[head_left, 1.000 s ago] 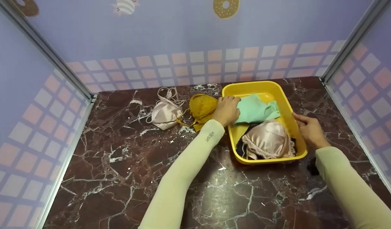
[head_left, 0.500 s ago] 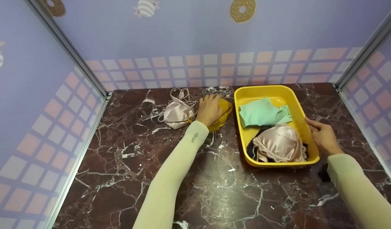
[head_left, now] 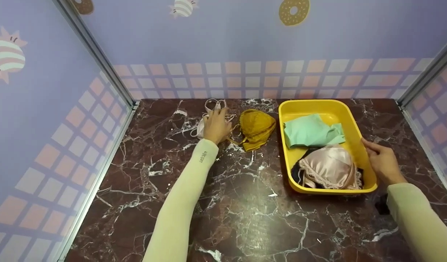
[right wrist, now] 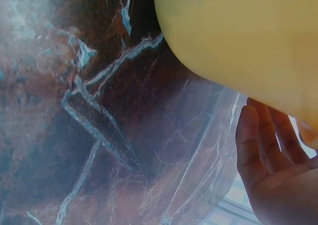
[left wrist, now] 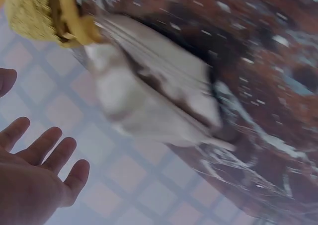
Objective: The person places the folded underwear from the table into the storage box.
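Note:
My left hand (head_left: pixel 215 124) lies over a pale satin bra (head_left: pixel 206 117) at the back of the marble table. In the left wrist view its fingers (left wrist: pixel 47 153) are spread and straight, just off the satin bra (left wrist: pixel 159 101). A mustard lace bra (head_left: pixel 257 126) lies just to the right of it. My right hand (head_left: pixel 380 159) rests with straight fingers (right wrist: pixel 263 145) against the right side of a yellow tray (head_left: pixel 318 104). The tray holds a mint cloth (head_left: pixel 312 131), a pink satin bra (head_left: pixel 331 165) and a dark garment (head_left: pixel 295 171) half hidden beneath it.
The dark marble table (head_left: pixel 227 203) is walled by lilac panels (head_left: pixel 48 109) on the left, back and right. A corner of the mustard bra (left wrist: pixel 37 11) shows in the left wrist view. The tray's outer wall (right wrist: pixel 238 36) fills the right wrist view.
My left hand left the mint cloth in the tray, passed leftward over the mustard bra and now lies over the pale satin bra. The right hand stays at the tray's side.

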Available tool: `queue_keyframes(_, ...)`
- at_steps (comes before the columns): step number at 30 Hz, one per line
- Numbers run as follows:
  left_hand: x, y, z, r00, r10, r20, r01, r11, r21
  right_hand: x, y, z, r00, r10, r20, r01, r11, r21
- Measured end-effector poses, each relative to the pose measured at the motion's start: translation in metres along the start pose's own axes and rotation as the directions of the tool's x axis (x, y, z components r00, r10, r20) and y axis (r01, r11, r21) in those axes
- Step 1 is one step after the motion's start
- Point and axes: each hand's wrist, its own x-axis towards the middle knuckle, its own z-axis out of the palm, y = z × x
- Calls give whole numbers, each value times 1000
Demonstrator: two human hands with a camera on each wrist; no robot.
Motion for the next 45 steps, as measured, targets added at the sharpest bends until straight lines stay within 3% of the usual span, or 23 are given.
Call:
queue_keyframes(7,-10,-29,2,998,-54,45,55,998,-11,0,1,0,1000,-4,-7,4,1000,0)
queue_keyframes(15,-17,-48,9,987,-100,124,104,994,-23,2,1,1,1000,-6,-16,5,1000,-10)
queue_keyframes(24,-20,-49,9,989,-93,117,95,995,-7,2,2,2,1000,-12,-14,13,1000,19)
queue_keyframes(28,-20,-49,11,983,-114,147,114,993,7,2,2,2,1000,-24,-5,24,1000,19)
queue_keyframes(35,-21,-54,17,979,-159,125,162,987,-19,2,2,1,999,-25,-19,25,1000,1)
queue_keyframes(41,-26,-54,24,957,-210,202,232,968,-90,2,2,2,1000,-2,-25,2,1000,5)
queue_keyframes(45,-26,-50,26,942,-262,210,283,956,-73,2,2,2,999,-4,-39,4,1000,-17)
